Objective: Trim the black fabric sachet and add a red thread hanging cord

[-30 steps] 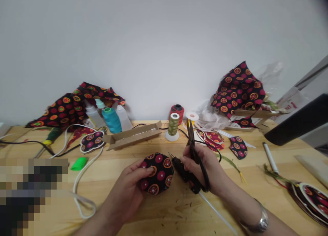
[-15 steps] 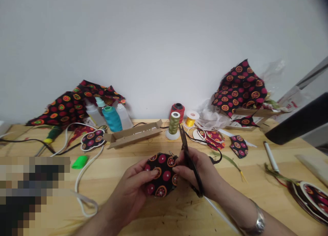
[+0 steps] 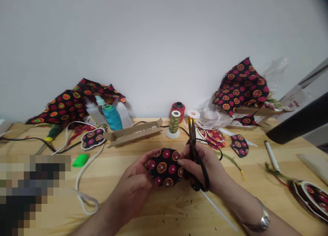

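My left hand (image 3: 137,181) grips the left edge of a round piece covered in black fabric with red and orange circles (image 3: 165,167), held just above the wooden table (image 3: 164,212). My right hand (image 3: 205,169) pinches the piece's right edge and also holds black scissors (image 3: 196,154), blades pointing up and away. A black glue gun, mostly hidden under my right hand, has a clear glue stick (image 3: 217,210) trailing toward me.
Along the wall stand thread spools (image 3: 175,123), squeeze bottles (image 3: 123,114), an open cardboard box (image 3: 133,133) and heaps of the same fabric (image 3: 241,85). A white cord (image 3: 84,167), a green cap (image 3: 80,160), a marker (image 3: 271,155) and fabric-covered cutouts (image 3: 238,145) lie around.
My right hand moved left from the glue gun to the fabric piece, still carrying the scissors. The piece rose slightly and both hands now hold it.
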### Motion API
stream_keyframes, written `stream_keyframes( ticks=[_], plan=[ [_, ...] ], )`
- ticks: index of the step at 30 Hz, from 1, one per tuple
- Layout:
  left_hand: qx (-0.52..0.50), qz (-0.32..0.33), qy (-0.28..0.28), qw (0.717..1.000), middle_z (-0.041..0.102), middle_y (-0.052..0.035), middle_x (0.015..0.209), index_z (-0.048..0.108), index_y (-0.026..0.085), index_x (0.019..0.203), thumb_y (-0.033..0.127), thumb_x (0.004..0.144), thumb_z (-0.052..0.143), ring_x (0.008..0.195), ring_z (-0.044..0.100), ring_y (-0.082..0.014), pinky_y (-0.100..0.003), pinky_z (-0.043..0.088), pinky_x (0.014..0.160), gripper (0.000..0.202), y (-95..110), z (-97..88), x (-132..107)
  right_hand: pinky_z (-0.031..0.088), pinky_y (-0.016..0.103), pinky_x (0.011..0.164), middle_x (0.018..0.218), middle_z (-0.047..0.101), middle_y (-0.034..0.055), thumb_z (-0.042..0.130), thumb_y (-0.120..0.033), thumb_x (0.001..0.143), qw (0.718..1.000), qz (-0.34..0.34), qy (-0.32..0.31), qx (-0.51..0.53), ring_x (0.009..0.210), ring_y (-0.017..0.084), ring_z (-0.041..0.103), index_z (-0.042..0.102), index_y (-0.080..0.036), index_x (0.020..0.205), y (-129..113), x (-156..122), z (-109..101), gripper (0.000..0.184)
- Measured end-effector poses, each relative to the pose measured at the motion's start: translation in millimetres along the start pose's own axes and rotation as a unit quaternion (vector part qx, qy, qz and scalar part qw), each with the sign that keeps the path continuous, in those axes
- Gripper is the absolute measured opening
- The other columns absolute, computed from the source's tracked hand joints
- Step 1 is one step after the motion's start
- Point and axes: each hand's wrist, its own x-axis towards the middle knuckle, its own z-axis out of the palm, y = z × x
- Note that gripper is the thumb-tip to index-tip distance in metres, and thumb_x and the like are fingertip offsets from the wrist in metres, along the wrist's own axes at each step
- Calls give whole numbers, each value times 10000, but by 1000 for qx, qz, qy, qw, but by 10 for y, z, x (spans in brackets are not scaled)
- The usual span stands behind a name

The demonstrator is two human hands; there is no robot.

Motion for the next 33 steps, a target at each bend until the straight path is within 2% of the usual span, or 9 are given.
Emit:
stream_keyframes(
  ticks=[5, 9, 12, 15, 17, 20, 25, 28, 33],
  plan=[
    [33, -44, 53, 997, 719, -112, 1022, 679, 170, 1043, 175, 750, 626, 870, 662, -229, -299, 520, 695, 298, 34, 29, -28, 395, 211, 460, 614, 557, -40, 663, -241, 713, 999, 15, -33, 19, 516, 100, 522, 510, -186, 739, -26, -5, -10, 164],
    [80, -85, 61, 991, 740, -96, 881, 698, 174, 1008, 196, 729, 704, 766, 673, -208, -290, 523, 658, 280, -1, 60, -60, 372, 209, 458, 633, 556, -41, 679, -271, 711, 997, 18, -64, 42, 494, 82, 481, 511, -181, 748, -31, -37, 30, 194],
    [113, -93, 62, 987, 739, -93, 816, 708, 161, 976, 223, 723, 715, 717, 669, -200, -282, 517, 630, 261, -18, 64, -55, 357, 212, 466, 632, 541, -40, 682, -324, 720, 998, 11, -64, -6, 503, 82, 456, 526, -175, 758, -28, -50, 27, 219],
    [124, -72, 84, 986, 745, -89, 798, 714, 155, 959, 213, 714, 720, 707, 670, -190, -257, 510, 617, 252, 4, 63, -36, 345, 226, 490, 651, 541, -34, 676, -398, 726, 992, -21, -33, -121, 547, 103, 466, 524, -186, 794, -38, -62, -19, 269],
    [115, -58, 113, 985, 752, -82, 799, 718, 160, 936, 194, 699, 729, 690, 672, -181, -245, 510, 600, 240, 28, 63, -28, 313, 241, 494, 636, 536, -33, 686, -454, 699, 969, -57, 4, -239, 551, 121, 449, 524, -197, 790, -62, -76, -54, 318],
    [108, -41, 136, 984, 755, -71, 791, 717, 161, 913, 182, 695, 728, 668, 672, -175, -247, 512, 592, 220, 49, 49, -25, 301, 275, 541, 677, 573, 0, 696, -492, 654, 907, -128, 62, -396, 601, 164, 470, 559, -199, 806, -105, -103, -81, 357],
    [122, -14, 148, 981, 751, -66, 818, 703, 164, 960, 203, 696, 725, 697, 676, -189, -266, 515, 625, 267, 50, 0, -21, 294, 329, 629, 726, 606, 41, 614, -428, 720, 822, -229, 86, -514, 667, 204, 515, 578, -190, 742, -99, -121, -67, 242],
    [140, -12, 147, 979, 753, -59, 823, 703, 174, 967, 214, 707, 716, 704, 675, -183, -247, 508, 618, 264, 58, -3, -15, 273, 341, 632, 698, 608, 41, 608, -414, 728, 798, -245, 91, -543, 661, 206, 520, 580, -189, 712, -62, -115, -54, 227],
    [149, -10, 162, 975, 753, -61, 779, 709, 159, 929, 215, 681, 733, 674, 677, -200, -262, 508, 590, 256, 72, 35, -23, 263, 349, 634, 677, 623, 51, 617, -437, 726, 780, -249, 113, -563, 649, 211, 536, 596, -177, 702, -50, -110, -45, 261]
  ],
)
